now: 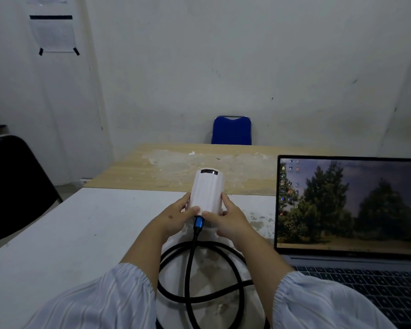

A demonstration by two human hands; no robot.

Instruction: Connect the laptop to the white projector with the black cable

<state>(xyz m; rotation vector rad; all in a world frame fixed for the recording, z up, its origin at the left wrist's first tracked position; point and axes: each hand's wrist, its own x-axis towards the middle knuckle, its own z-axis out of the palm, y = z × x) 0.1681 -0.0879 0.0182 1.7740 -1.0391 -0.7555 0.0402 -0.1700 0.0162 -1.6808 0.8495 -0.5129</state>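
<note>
Both forearms reach forward over the white bench (81, 233), the left hand (176, 216) and right hand (228, 220) clasping the white projector (207, 192), with the black cable (190, 260) plugged into its near end, left of the open laptop (349, 210).

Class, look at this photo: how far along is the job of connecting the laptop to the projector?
Done: the black cable's blue plug sits in the back of the white projector. In hand: the left hand and right hand grip the projector. Left: the cable loops on the table; its other end isn't visible, so its link to the laptop is unconfirmed.
</note>
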